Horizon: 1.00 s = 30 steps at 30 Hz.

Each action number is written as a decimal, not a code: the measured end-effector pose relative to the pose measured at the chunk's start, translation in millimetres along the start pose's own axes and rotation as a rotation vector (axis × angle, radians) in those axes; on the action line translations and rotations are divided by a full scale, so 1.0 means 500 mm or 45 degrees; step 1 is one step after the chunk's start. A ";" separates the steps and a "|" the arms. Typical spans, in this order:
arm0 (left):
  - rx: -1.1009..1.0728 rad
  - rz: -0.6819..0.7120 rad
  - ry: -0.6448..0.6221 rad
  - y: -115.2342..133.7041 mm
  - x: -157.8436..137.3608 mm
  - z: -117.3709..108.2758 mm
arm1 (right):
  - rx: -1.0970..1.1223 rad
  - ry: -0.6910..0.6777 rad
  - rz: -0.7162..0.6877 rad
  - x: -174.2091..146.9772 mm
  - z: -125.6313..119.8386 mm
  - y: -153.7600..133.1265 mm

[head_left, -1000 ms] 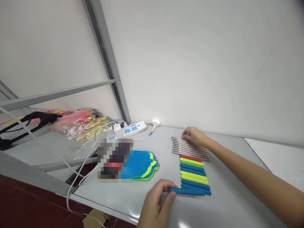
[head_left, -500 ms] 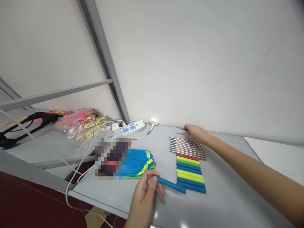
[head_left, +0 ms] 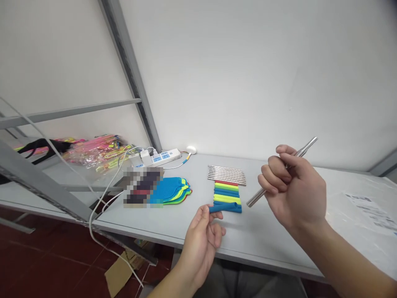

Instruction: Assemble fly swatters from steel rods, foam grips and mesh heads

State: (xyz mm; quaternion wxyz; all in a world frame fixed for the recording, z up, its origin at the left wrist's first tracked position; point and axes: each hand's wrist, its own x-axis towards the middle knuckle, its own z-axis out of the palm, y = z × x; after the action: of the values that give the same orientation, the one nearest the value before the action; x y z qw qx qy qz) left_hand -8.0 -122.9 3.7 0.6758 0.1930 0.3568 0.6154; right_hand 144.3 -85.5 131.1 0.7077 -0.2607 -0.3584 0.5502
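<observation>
Pinched between thumb and fingers of my left hand (head_left: 203, 242) is a blue foam tube (head_left: 223, 207), its hollow end facing right. My right hand (head_left: 293, 186) is wrapped round a shiny metal rod (head_left: 256, 198), threaded or grooved near its upper end and tilted up to the right. The rod's lower end points toward the tube, with a gap between them. Behind my left hand lies a row of foam tubes (head_left: 227, 198) in blue, yellow, green and red. Beyond them several metal rods (head_left: 228, 174) rest side by side on the table (head_left: 186, 223).
A stack of blue, yellow and green mesh pieces (head_left: 169, 190) lies left of the tubes. A white power strip (head_left: 166, 157) with cords stands at the back. Plastic-bagged colourful items (head_left: 96, 153) sit on the left shelf. A plastic-covered sheet (head_left: 359, 207) lies at right.
My right hand has come back from the rods near the wall, holding a metal rod up. My left hand has turned the blue foam tube so its open end shows. The view has shifted.
</observation>
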 end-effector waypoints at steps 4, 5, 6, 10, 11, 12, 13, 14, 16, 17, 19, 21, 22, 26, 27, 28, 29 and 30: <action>-0.100 -0.160 -0.057 -0.022 -0.040 0.001 | 0.083 -0.084 -0.068 -0.043 0.012 0.013; -0.123 -0.207 -0.077 -0.025 -0.047 0.000 | 0.091 -0.119 -0.050 -0.052 0.013 0.022; -0.142 -0.254 -0.110 -0.028 -0.051 -0.001 | 0.095 -0.152 -0.026 -0.061 0.012 0.030; -0.179 -0.334 -0.261 -0.034 -0.049 -0.009 | 0.109 -0.206 0.041 -0.079 0.006 0.036; -0.183 -0.326 -0.259 -0.034 -0.045 -0.012 | 0.118 -0.192 0.026 -0.079 0.003 0.029; -0.186 -0.316 -0.242 -0.034 -0.041 -0.015 | 0.126 -0.170 -0.007 -0.076 0.000 0.019; -0.190 -0.307 -0.217 -0.034 -0.038 -0.018 | 0.133 -0.143 -0.049 -0.072 -0.003 0.008; -0.191 -0.302 -0.198 -0.033 -0.035 -0.021 | 0.138 -0.115 -0.091 -0.068 -0.006 -0.002; -0.192 -0.294 -0.199 -0.030 -0.033 -0.026 | 0.141 -0.076 -0.156 -0.059 -0.011 -0.015; -0.193 -0.287 -0.222 -0.028 -0.033 -0.027 | 0.141 -0.069 -0.171 -0.057 -0.012 -0.017; -0.181 -0.273 -0.285 -0.025 -0.037 -0.026 | 0.140 -0.085 -0.170 -0.055 -0.012 -0.014; -0.154 -0.275 -0.328 -0.022 -0.043 -0.023 | 0.137 -0.131 -0.152 -0.058 -0.010 -0.008; -0.142 -0.281 -0.340 -0.021 -0.046 -0.021 | 0.136 -0.154 -0.143 -0.059 -0.009 -0.005; -0.101 -0.253 -0.419 -0.019 -0.054 -0.017 | 0.129 -0.193 -0.149 -0.063 -0.007 -0.001; -0.069 -0.231 -0.464 -0.020 -0.055 -0.018 | 0.131 -0.196 -0.144 -0.063 -0.008 0.002; -0.020 -0.206 -0.523 -0.022 -0.056 -0.019 | 0.138 -0.203 -0.122 -0.063 -0.009 0.008; 0.040 -0.184 -0.589 -0.026 -0.057 -0.020 | 0.147 -0.210 -0.072 -0.065 -0.010 0.016; 0.095 -0.168 -0.650 -0.031 -0.057 -0.022 | 0.157 -0.211 -0.004 -0.066 -0.011 0.028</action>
State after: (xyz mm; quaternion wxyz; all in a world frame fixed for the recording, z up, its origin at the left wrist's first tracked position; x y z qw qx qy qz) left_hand -5.0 -155.0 -7.8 0.7749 0.3432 0.2091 0.4879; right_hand 135.7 -113.8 110.1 0.6911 -0.1695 -0.3816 0.5900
